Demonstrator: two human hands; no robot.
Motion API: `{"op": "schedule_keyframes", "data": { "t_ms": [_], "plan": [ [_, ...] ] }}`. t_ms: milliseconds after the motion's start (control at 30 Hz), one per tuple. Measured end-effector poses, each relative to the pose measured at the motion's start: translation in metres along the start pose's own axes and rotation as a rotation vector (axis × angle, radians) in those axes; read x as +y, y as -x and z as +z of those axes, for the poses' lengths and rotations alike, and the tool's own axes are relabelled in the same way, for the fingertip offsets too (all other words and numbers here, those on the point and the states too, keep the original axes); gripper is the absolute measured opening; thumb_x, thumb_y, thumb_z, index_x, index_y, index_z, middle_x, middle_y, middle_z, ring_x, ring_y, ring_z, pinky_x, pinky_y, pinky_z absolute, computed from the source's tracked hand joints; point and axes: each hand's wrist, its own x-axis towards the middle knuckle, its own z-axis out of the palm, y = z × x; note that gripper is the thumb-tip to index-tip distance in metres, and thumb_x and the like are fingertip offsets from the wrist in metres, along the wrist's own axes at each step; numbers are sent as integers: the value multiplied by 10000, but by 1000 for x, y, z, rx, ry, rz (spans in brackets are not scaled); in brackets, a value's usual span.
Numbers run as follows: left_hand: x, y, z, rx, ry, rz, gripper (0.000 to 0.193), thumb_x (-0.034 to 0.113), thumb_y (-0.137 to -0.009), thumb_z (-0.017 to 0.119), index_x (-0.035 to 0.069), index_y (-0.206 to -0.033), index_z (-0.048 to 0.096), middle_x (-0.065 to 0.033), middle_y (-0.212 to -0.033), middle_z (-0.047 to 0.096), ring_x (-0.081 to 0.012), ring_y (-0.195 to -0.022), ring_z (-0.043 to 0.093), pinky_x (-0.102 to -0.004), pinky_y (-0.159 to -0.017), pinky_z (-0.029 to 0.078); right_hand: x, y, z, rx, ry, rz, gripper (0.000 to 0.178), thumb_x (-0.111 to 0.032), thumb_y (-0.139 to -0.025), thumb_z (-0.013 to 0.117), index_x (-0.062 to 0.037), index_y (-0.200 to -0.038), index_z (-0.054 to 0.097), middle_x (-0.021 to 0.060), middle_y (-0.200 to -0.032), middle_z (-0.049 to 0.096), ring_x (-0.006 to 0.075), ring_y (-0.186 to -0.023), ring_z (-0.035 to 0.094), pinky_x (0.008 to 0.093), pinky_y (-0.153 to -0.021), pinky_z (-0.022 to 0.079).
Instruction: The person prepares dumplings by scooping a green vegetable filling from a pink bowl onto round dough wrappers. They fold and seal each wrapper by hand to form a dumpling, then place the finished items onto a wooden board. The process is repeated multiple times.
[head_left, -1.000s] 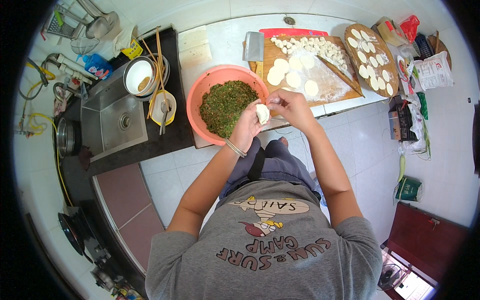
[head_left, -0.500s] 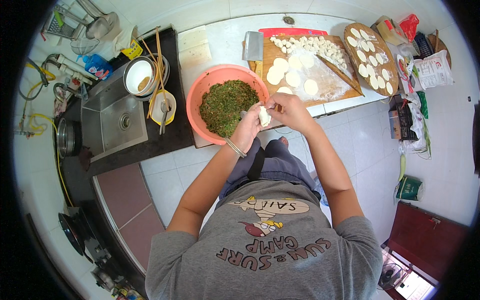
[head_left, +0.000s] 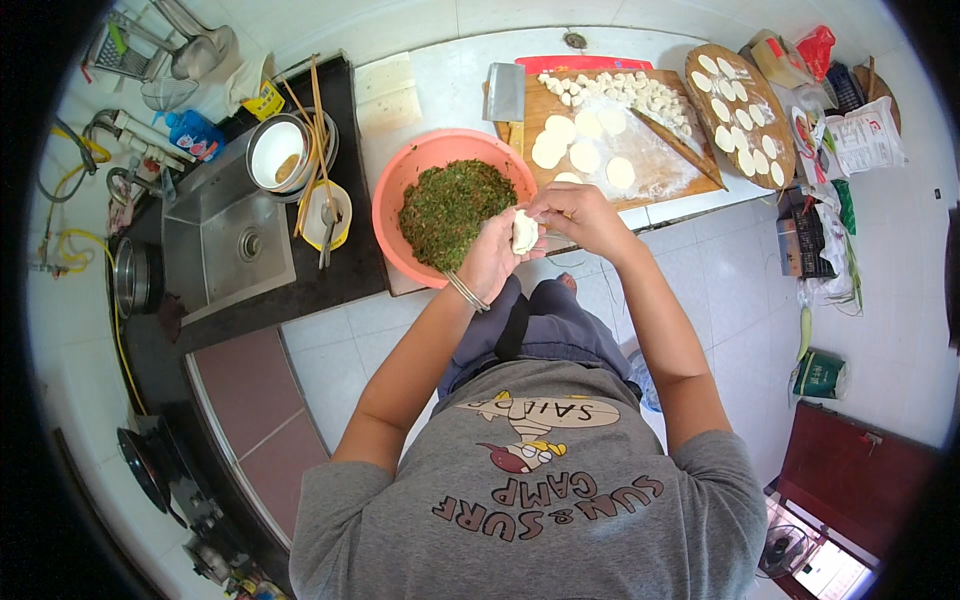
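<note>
A pale folded dumpling (head_left: 525,232) rests in my left hand (head_left: 490,258), whose fingers curl round it from below. My right hand (head_left: 585,218) pinches the dumpling's upper edge between thumb and fingertips. Both hands are over the right front rim of a pink basin (head_left: 384,218), which holds a chopped green filling (head_left: 445,212). Close beyond my right hand, round dough wrappers (head_left: 585,157) lie on a floured cutting board (head_left: 655,172); small dough pieces (head_left: 610,88) cover its far part. A rolling pin (head_left: 678,148) lies slantwise across the board's right side.
A cleaver (head_left: 506,92) lies at the board's left. An oval wooden board (head_left: 700,100) with several wrappers stands at the far right. Left are a steel sink (head_left: 225,235), a white bowl (head_left: 281,148), long chopsticks (head_left: 320,130) and a yellow-rimmed dish (head_left: 343,212). The counter edge runs before me.
The dumpling has turned in my left hand, showing more of its rounded side. My right fingers have shifted slightly left along its edge.
</note>
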Motion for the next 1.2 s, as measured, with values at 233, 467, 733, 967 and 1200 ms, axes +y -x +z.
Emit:
{"op": "schedule_keyframes", "data": {
  "t_ms": [233, 467, 733, 967, 1200],
  "plan": [
    [-2, -1, 3, -12, -58, -9, 497, 399, -962, 304, 33, -1284, 400, -74, -1146, 536, -174, -1021, 553, -335, -902, 448, -16, -2, 4, -3, 109, 106, 75, -42, -734, 641, -21, -793, 600, 112, -776, 622, 257, -726, 623, 342, -632, 490],
    [-4, -2, -6, -5, -54, -39, 494, 408, -962, 288, 25, -1233, 443, -84, -1084, 559, -167, -964, 556, -317, -859, 451, -15, -2, 4, 56, 97, 73, 75, -16, -748, 648, -32, -814, 617, 88, -771, 625, 229, -698, 613, 318, -605, 478],
    [2, 0, -1, -36, -36, -73, 496, 419, -960, 289, 15, -1186, 466, -100, -1048, 570, -180, -925, 563, -320, -825, 461, -4, -4, -8, -82, 46, -5, 107, 9, -738, 638, -31, -837, 633, 70, -809, 634, 231, -778, 621, 317, -677, 485],
    [-1, -1, -4, -35, -71, -101, 493, 428, -957, 299, 26, -1186, 470, -108, -1052, 578, -194, -916, 572, -322, -826, 466, -7, -6, 0, -71, 109, -90, 112, -31, -723, 668, -38, -810, 598, 69, -768, 613, 257, -754, 609, 338, -660, 477],
    [1, 0, -3, -33, -152, -136, 493, 423, -954, 284, 31, -1190, 468, -113, -1039, 585, -189, -911, 575, -315, -817, 469, -12, -7, -1, -91, 96, 39, 154, -10, -717, 647, -46, -864, 619, 83, -783, 614, 247, -755, 617, 333, -654, 484]
  ]
}}
